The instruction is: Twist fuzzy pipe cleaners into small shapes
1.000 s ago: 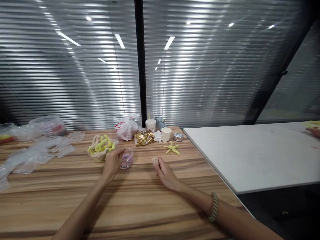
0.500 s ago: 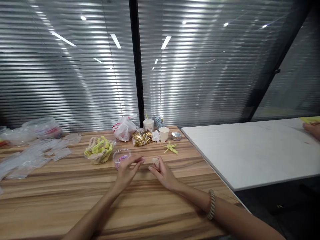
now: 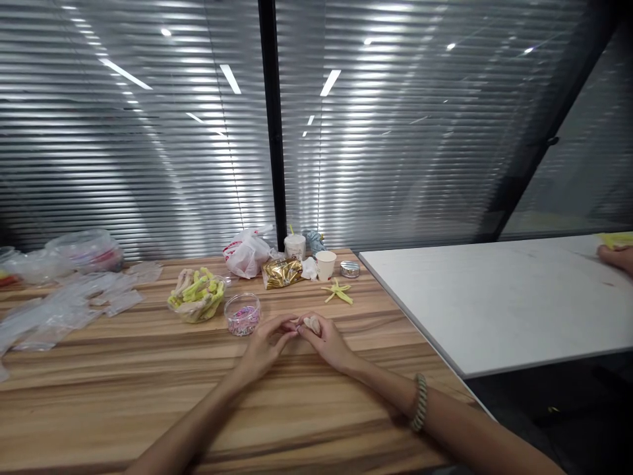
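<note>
My right hand (image 3: 324,340) is closed round a small beige fuzzy piece (image 3: 312,323), part of which shows above the fingers. My left hand (image 3: 270,340) is pinched, its fingertips meeting those of the right just left of that piece. Whatever lies in the left pinch is too small to make out. Left of the hands stands a clear round tub (image 3: 242,315) of small pink and purple bits. Beyond it a clear bowl (image 3: 196,297) holds yellow and beige fuzzy strips. A yellow fuzzy star shape (image 3: 338,291) lies on the wooden table past my right hand.
Along the back stand a white plastic bag (image 3: 246,256), a gold packet (image 3: 281,272), a lidded cup (image 3: 295,247), a paper cup (image 3: 326,265) and a silver tin (image 3: 349,268). Clear plastic bags (image 3: 74,307) cover the left. Another person's hand (image 3: 617,256) holds something yellow over a white table (image 3: 494,303).
My left hand has moved right, away from beside the tub, and its fingertips now meet my right hand's. The right hand has stayed nearly in place with the beige piece.
</note>
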Demonstrator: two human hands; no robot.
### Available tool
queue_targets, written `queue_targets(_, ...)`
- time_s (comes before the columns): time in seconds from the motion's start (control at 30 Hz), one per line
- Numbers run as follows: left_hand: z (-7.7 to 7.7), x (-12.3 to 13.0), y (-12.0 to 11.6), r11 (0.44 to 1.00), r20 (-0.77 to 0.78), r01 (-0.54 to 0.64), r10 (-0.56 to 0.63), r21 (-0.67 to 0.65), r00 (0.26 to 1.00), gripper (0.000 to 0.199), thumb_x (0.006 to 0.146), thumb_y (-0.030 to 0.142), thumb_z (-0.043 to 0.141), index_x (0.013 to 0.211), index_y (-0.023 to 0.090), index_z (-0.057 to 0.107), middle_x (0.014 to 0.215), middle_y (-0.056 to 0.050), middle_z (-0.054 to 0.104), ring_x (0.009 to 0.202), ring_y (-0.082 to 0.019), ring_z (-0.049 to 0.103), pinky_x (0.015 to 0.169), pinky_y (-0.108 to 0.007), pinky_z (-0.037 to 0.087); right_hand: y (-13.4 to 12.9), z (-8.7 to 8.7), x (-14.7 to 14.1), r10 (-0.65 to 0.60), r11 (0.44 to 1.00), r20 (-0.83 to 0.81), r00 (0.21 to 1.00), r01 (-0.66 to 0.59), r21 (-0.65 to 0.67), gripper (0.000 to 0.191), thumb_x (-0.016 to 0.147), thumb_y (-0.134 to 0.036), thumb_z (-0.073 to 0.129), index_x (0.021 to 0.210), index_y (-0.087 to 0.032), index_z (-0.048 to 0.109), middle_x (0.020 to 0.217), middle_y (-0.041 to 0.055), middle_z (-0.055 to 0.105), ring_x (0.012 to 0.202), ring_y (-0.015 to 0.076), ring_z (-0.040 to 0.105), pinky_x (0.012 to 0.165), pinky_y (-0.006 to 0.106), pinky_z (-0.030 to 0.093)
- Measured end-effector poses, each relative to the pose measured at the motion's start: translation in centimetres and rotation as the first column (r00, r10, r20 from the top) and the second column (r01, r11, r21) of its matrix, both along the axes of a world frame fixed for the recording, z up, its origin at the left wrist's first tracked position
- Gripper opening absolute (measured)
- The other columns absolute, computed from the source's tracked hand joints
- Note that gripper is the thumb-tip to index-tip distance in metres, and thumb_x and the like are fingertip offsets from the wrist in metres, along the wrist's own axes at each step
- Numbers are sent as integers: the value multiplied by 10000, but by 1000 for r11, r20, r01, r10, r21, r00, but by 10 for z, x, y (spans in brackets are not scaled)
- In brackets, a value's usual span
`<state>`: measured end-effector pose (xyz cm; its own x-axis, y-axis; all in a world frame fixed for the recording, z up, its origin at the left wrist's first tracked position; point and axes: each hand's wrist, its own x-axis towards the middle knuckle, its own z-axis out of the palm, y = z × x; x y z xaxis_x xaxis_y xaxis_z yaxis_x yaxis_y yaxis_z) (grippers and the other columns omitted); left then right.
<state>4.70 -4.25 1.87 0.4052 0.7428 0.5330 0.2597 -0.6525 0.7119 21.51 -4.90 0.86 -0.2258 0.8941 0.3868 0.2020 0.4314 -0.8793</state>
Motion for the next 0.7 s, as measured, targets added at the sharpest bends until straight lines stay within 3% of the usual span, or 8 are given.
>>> queue_targets(0.13,4,3,-5,996,8,19,-19,-89,1000,290,790,294,540,1048,165,568,901,-63,655,817,-149,616,783,-299,494,-2,1,-1,-77,996,66,995,74,42,185,792,-308,490,823,-140,562,732,-6,568,660,67,483,628,163,371)
queue_targets(0.3,8,5,-5,963,71,59,-41,-263,997,367,762,352,569,1066,150,535,881,-65,656,813,-157,609,783,-292,465,-2,-1,0,-131,988,209,969,110,109,178,779,-231,467,908,-167,572,817,4,609,700,85,521,643,170,369)
queue_targets(0.47,6,7,0,838,168,129,-45,-530,985,420,720,416,591,1010,115,544,707,-49,656,687,-140,590,663,-248,440,9,-1,13,-267,963,405,875,226,147,219,767,-191,465,952,-197,582,847,13,625,734,106,539,649,174,341)
queue_targets(0.6,7,9,-2,714,73,101,-69,-693,995,382,648,419,637,847,94,620,644,-47,642,476,-72,482,487,-190,363,12,1,19,-362,932,490,793,305,196,244,774,-203,462,991,-214,573,871,19,628,745,119,548,624,176,314)
queue_targets(0.7,7,10,-4,713,-19,58,-99,-699,995,367,630,421,640,800,97,658,562,-17,605,376,-40,372,394,-172,279,7,0,16,-353,935,524,775,266,236,248,776,-189,451,996,-223,559,869,9,630,755,121,556,630,176,319)
